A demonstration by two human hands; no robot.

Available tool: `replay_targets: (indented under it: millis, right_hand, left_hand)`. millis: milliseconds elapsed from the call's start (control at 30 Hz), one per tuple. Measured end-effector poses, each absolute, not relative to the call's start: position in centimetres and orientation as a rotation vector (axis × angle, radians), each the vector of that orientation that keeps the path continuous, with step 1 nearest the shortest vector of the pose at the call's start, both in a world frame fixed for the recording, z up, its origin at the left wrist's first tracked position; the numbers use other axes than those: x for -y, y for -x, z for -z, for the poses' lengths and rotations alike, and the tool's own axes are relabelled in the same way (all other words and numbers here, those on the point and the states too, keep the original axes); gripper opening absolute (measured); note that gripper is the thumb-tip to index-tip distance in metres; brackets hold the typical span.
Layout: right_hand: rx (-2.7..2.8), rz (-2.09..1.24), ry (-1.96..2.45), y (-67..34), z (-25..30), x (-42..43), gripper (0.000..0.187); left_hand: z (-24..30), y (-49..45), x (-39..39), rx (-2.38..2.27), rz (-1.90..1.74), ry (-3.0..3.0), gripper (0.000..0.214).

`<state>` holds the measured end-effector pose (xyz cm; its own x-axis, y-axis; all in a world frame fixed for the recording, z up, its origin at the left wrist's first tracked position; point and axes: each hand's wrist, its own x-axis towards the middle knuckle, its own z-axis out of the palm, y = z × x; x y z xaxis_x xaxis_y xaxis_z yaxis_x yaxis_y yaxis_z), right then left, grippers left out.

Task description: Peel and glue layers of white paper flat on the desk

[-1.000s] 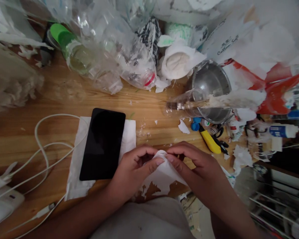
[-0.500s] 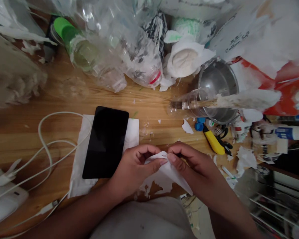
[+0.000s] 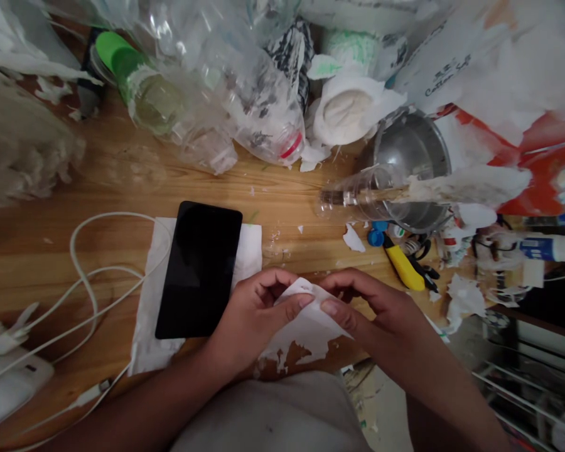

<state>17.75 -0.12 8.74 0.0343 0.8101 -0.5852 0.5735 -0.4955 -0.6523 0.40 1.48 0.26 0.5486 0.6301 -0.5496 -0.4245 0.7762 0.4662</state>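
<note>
The thin white paper-like sheet (image 3: 306,328) is at the near side of the brown wooden bench (image 3: 207,185), to the right of the black flat rectangular device (image 3: 200,270), and the fingers of the left hand (image 3: 252,314) and the right hand (image 3: 376,309) both pinch its far part. I judge it very light, soft and easy to tear (its near edge looks ragged), so it is better held gently by the seemingly folded far corner, which should be stiffer.
</note>
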Motion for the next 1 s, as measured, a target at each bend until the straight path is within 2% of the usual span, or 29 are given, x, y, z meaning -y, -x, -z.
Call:
replay_targets:
  millis: [200,667,867,1000]
  right_hand:
    - [1.477,-1.381,2.071,-17.04,-8.60,-0.07,0.015]
    - [1.380,-1.591,2.036,-16.98,-8.57,-0.11,0.023]
    - [1.410,-1.390,2.138,-17.54,-8.70,0.02,0.034]
    - [1.541,-1.323,2.162,-17.91,-8.65,-0.08,0.021]
  left_hand:
    - [-0.08,-0.43,-1.28,-0.722,-0.629,-0.286,0.026]
    - [-0.16,-0.62,-1.26,-0.781,-0.631,-0.348,0.027]
    - [-0.29,-0.43,-1.48,-0.746,-0.642,-0.293,0.032]
    - [-0.18,-0.38,-1.38,-0.734,-0.629,-0.314,0.030]
